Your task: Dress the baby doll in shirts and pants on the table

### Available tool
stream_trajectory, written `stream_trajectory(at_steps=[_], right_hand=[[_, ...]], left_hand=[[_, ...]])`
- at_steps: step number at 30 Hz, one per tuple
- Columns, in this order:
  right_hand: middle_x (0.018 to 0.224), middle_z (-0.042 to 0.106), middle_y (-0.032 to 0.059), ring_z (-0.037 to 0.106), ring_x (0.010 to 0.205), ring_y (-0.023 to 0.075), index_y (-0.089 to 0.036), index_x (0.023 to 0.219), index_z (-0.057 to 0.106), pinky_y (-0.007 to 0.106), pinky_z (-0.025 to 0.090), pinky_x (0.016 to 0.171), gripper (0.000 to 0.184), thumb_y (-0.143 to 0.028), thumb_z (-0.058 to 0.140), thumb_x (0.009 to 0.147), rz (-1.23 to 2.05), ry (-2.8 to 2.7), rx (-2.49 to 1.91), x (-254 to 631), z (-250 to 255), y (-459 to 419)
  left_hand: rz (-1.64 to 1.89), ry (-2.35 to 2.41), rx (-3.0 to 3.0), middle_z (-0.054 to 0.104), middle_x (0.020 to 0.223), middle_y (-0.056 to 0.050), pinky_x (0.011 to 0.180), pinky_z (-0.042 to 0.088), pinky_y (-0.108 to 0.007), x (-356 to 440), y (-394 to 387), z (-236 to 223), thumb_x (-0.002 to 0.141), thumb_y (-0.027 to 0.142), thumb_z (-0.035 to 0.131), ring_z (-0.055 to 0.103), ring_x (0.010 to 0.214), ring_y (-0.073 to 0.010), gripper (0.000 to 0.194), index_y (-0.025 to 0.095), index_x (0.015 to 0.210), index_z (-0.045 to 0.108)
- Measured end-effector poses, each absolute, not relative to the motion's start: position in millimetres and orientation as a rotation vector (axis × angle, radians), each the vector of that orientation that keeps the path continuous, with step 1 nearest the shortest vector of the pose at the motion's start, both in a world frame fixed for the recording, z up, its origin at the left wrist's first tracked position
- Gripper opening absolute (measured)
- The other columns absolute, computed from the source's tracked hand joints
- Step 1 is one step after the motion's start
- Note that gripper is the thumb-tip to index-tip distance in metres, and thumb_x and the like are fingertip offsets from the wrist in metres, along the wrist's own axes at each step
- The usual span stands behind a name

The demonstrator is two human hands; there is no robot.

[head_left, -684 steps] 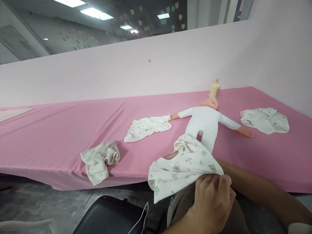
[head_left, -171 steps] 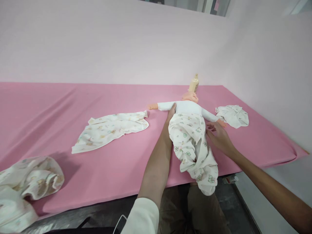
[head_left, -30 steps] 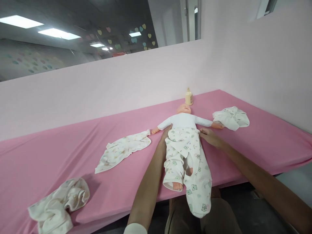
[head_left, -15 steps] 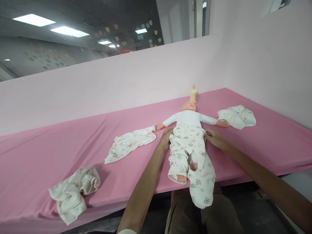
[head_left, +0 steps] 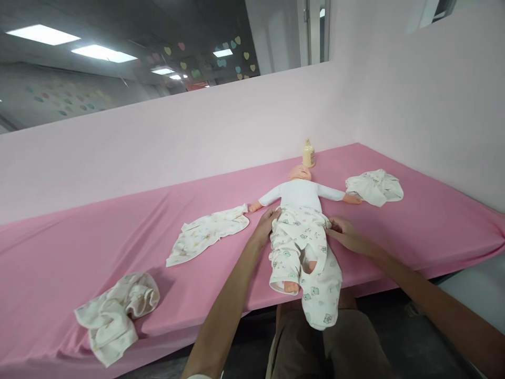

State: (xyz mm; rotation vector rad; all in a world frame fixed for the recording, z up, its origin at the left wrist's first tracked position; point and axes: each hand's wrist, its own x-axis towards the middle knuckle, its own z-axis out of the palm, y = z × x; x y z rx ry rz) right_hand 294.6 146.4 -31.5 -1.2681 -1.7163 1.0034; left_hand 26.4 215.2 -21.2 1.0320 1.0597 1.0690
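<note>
A baby doll point(head_left: 300, 192) in a white top lies on its back, arms spread. White baby pants point(head_left: 303, 223) printed with small green animals cover it from the waist down. One foot shows at the cuff on the left; the other leg of the pants hangs past the table edge, and a gap between the legs bares some doll skin. My left hand point(head_left: 269, 221) is closed on the waistband at the doll's left-hand side in view. Opposite it, my right hand point(head_left: 342, 231) pinches the other side of the waistband.
A pink sheet point(head_left: 118, 231) covers the table. A printed baby garment point(head_left: 209, 231) lies left of the doll, and a crumpled cloth point(head_left: 120, 310) rests near the front edge. Another white garment point(head_left: 374, 187) lies to the right. A pump bottle point(head_left: 308, 154) stands behind the doll's head.
The pants, bunched on the doll several seconds ago, are now spread down over both legs. In the last second both hands have shifted slightly down along the waistband; the camera has turned a little.
</note>
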Motion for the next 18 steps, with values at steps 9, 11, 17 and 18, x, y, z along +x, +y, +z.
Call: stream_trajectory(at_steps=[9,11,17,18], right_hand=[[0.089,0.066,0.0050,0.059,0.084,0.0228,-0.019,0.087,0.059,0.038,0.045,0.076,0.013,-0.031,0.054,0.085,1.036,-1.676,-1.255,294.8,-33.9,148.3],[0.089,0.065,0.0048,0.059,0.084,0.0224,-0.019,0.088,0.059,0.038,0.045,0.077,0.015,-0.032,0.054,0.086,1.039,-1.684,-1.258,295.5,-35.2,148.4],[0.090,0.065,0.0048,0.058,0.084,0.0209,-0.018,0.089,0.059,0.035,0.045,0.075,0.020,-0.036,0.050,0.089,1.005,-1.725,-1.273,295.1,-33.1,145.3],[0.091,0.065,0.0050,0.058,0.084,0.0211,-0.018,0.090,0.059,0.036,0.045,0.076,0.020,-0.036,0.050,0.089,1.002,-1.728,-1.272,295.1,-32.6,144.9]], left_hand=[[1.072,0.900,0.974,0.062,0.071,-0.001,0.065,0.041,-0.027,17.4,212.9,-25.3,0.067,0.041,0.080,0.056,0.065,-0.0131,0.037,0.014,0.081,0.060],[1.057,0.881,0.978,0.060,0.070,0.000,0.065,0.040,-0.026,13.9,212.1,-25.0,0.069,0.038,0.079,0.055,0.065,-0.0123,0.033,0.015,0.077,0.057],[1.009,0.887,1.017,0.055,0.066,0.003,0.063,0.037,-0.025,6.8,209.8,-23.5,0.071,0.036,0.079,0.051,0.062,-0.0104,0.037,0.017,0.071,0.048],[1.009,0.889,1.026,0.054,0.066,0.004,0.062,0.037,-0.024,6.7,209.5,-23.1,0.071,0.036,0.078,0.050,0.062,-0.0101,0.036,0.017,0.072,0.048]])
